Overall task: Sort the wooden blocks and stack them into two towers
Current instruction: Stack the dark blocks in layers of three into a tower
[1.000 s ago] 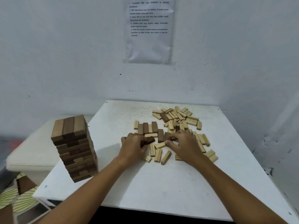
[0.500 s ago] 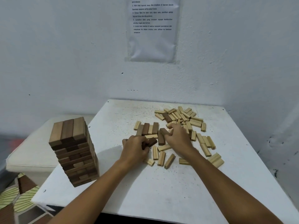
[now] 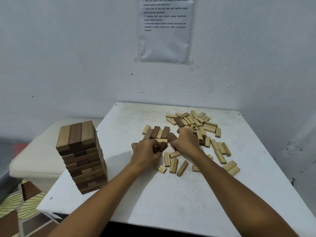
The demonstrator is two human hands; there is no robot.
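Observation:
A tall tower of brown blocks [image 3: 82,156] stands at the left edge of the white table [image 3: 179,199]. Loose pale blocks [image 3: 196,122] lie scattered over the far right part, with a few dark blocks [image 3: 158,132] in a short row ahead of my hands. My left hand [image 3: 145,153] grips dark blocks [image 3: 161,147] in curled fingers. My right hand [image 3: 185,141] holds a dark block [image 3: 171,138] right beside it, fingers curled round it. More pale blocks [image 3: 173,164] lie between and below my hands.
A cream cushioned stool [image 3: 36,158] stands left of the table, behind the tower. A printed sheet [image 3: 165,28] hangs on the white wall. Patterned floor tiles [image 3: 18,206] show at the lower left. The tower stands close to my left forearm.
My right hand moved from the pale blocks on the right toward the middle and took a dark block. My left hand stayed, still gripping dark blocks.

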